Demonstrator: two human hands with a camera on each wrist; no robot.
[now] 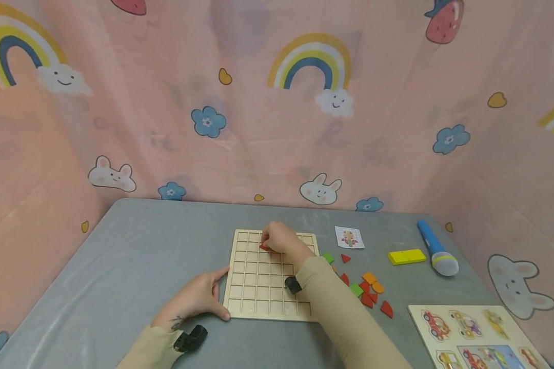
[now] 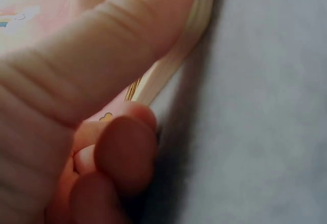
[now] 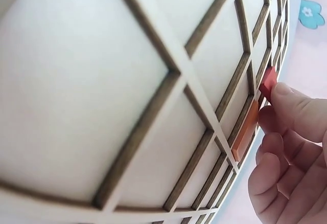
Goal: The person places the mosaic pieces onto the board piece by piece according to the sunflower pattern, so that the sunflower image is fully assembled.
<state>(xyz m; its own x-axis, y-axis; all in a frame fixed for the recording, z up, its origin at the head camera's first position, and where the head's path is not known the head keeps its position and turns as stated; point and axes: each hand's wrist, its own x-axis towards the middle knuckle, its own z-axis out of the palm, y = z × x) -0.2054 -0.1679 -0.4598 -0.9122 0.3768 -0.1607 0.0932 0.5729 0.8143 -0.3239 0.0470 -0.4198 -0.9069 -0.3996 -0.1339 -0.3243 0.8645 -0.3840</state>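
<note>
On the grey table (image 1: 166, 241) lies a gridded board (image 1: 263, 281); pink curtain (image 1: 263, 148) behind.

Pale pink fabric drapes (image 1: 268, 159) with soft creases hang behind and along both sides, printed with banded rainbows (image 1: 310, 61), smiling white clouds (image 1: 334, 104), red strawberries (image 1: 444, 23), blue five-petalled flowers (image 1: 208, 122), white rabbit heads (image 1: 320, 190) and small mustard-yellow hearts (image 1: 497, 100). A grey, cloth-like counter (image 1: 161, 241) reaches the back drape. Light is soft, warmer and orange-tinted at the left.
</note>
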